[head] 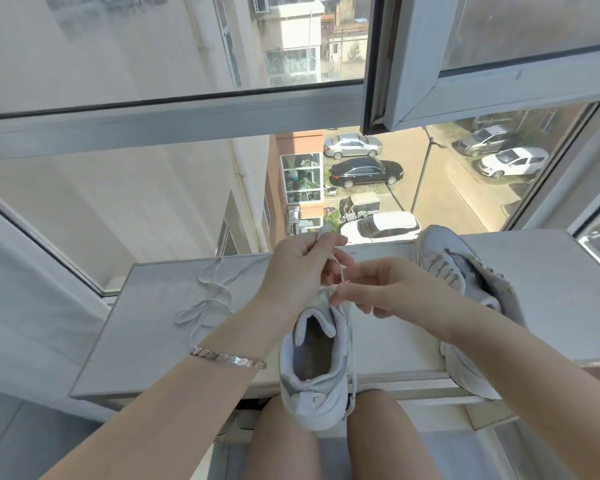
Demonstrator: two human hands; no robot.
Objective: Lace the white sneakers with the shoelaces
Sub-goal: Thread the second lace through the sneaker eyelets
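Knees (326,438): bare, at the bottom of the view, with the heel of one shoe above the gap between them.
Near sneaker (312,368): white, heel towards the person and opening up, lying over the front edge of the table. How many eyelets are filled cannot be told, as the hands cover the front of the shoe.
Bracelet (229,357): a silver band on the left wrist.
Left hand (302,268): raised over the shoe's tongue, fingers curled round a gathered end of the working shoelace.
Right hand (381,289): close beside the left, thumb and finger pinching the same lace low down by the tongue.
Working shoelace (338,268): thin and white, running between the two hands just above the shoe.
Step in hand: probably threading or drawing the lace through an eyelet of the near sneaker.
Next move: likely pull the slack even, then find the next eyelet, which needs a firm pinch near the tip.
Spare shoelace (205,303): loose loops on the table, to the left, well apart from both shoes.
Far sneaker (444,261): tipped on its side to the right; it looks unlaced.
Table (153,341): white, set against the window.
Window (187,112): the right sash is open, with parked cars (366,172) far below.
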